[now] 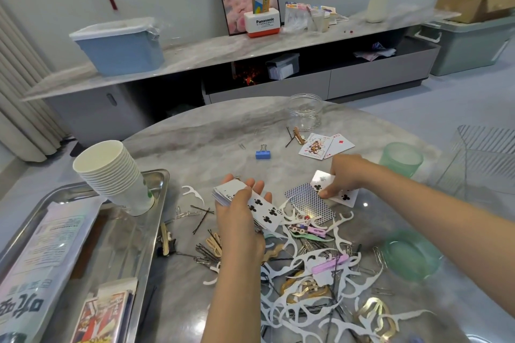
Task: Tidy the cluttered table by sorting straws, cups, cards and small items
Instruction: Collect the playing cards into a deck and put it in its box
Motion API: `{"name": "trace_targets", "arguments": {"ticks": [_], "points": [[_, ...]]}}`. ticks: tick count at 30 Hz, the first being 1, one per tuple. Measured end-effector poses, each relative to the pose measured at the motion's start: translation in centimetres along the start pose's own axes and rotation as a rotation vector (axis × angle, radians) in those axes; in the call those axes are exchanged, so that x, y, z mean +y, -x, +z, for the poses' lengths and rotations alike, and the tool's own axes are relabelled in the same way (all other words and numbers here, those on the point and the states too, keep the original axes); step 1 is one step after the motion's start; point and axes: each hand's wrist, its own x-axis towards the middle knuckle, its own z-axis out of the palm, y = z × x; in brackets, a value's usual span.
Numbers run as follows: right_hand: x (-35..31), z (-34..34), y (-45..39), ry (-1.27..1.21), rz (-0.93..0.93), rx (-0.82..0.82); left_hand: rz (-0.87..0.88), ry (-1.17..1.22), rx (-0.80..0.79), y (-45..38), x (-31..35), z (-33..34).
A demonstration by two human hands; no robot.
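Note:
My left hand [239, 211] holds a stack of playing cards [245, 205] above the table, a six of clubs on top. My right hand [345, 175] pinches a clubs card [338, 193] lying on the table, beside a face-down blue-backed card [309, 203]. Two more face-up cards [324, 146] lie further back. A stack of white paper cups [117, 175] leans on the steel tray [158, 192] at the left. A heap of white floss picks, hair clips, bobby pins and paper clips [320, 273] covers the near table.
A clear jar [305, 115] stands at the back. A green cup [401, 159] and a green lid [409, 256] sit at the right, next to a clear box [485, 159]. A blue binder clip [262, 154] lies mid-table. Card packs and a paper packet [41, 259] fill the tray.

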Motion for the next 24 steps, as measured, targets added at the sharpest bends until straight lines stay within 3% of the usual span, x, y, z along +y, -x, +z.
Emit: {"name": "trace_targets", "arguments": {"ticks": [3, 7, 10, 16, 18, 21, 24], "points": [[-0.3, 0.2, 0.4, -0.162, -0.006, 0.164, -0.01, -0.006, -0.017, 0.1, -0.2, 0.1], [-2.3, -1.0, 2.3, -0.744, -0.104, 0.462, -0.011, 0.005, -0.028, -0.1, -0.4, 0.1], [-5.3, -1.7, 5.1, -0.965, -0.247, 0.306, 0.022, -0.006, -0.057, 0.0, -0.3, 0.1], [-9.0, -0.5, 7.4, -1.096, -0.434, -0.003, 0.039, -0.102, -0.062, -0.2, 0.0, 0.1], [-8.3, -0.5, 6.6, -0.976, -0.422, 0.04, 0.041, -0.021, -0.014, -0.3, 0.2, 0.1], [-5.9, -0.5, 4.3, -0.442, -0.371, 0.226, 0.056, 0.065, 0.026, -0.6, 1.0, -0.3], [-3.7, 0.1, 2.3, 0.017, -0.352, 0.002, 0.046, 0.095, 0.043, -1.2, 1.7, -1.0]]}}
